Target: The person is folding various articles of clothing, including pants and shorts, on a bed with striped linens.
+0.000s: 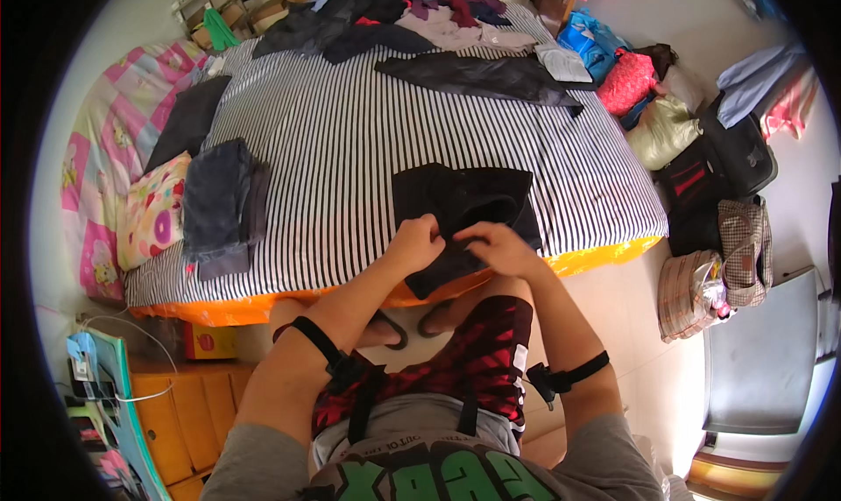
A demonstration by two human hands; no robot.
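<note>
Reaching forward, the two forearms converge over a black garment [419, 190] lying near the front edge of the striped bed [324, 168]. The left hand [419, 243] is curled, pinching the garment's near part; the right hand [501, 249] bends inward at the cloth, slightly blurred, and whether its fingertips grip cannot be told. At right, a plaid bag [683, 306] holds a shiny silvery thing [710, 278]; a pale plastic bag [663, 135] bulges, contents hidden.

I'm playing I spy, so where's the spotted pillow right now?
In the head view, the spotted pillow lies at the left of the striped bed, between the pink bedding and the folded dark clothes.
</note>
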